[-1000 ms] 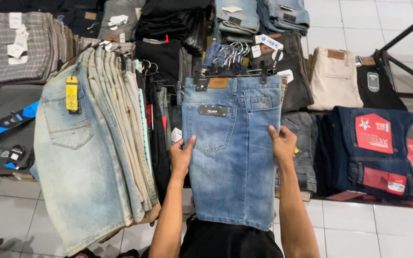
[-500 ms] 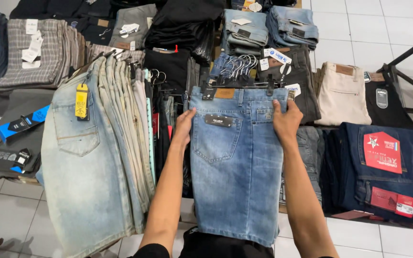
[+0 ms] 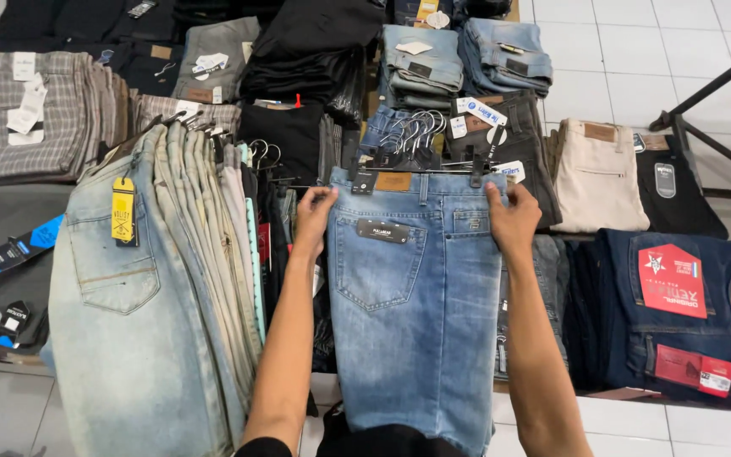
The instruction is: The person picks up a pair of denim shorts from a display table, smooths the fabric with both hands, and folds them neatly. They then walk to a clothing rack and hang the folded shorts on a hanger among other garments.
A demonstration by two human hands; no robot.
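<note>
At the bottom centre of the frame I see both forearms reaching up to a pair of blue denim shorts (image 3: 416, 296), which hangs flat and full-length at centre frame.

1. Progress. The shorts are already spread open, back side showing, with a dark tag on the rear pocket. They are clipped to a black hanger (image 3: 420, 169) at the waistband. Judging from this, the garment is straightened but not yet released; both hands are on it.

2. Left hand (image 3: 313, 216). It grips the left edge of the waistband, fingers curled shut around the fabric, thumb in front.

3. Right hand (image 3: 513, 222). It grips the right edge at the same height, fingers closed over the seam.

4. Surroundings. A row of pale washed denim shorts (image 3: 141, 313) hangs just beside, at left. Dark folded jeans with red labels (image 3: 670, 313) lie at right. Further up, beige trousers (image 3: 596, 176), then stacked folded jeans (image 3: 458, 55) at the top centre.
</note>
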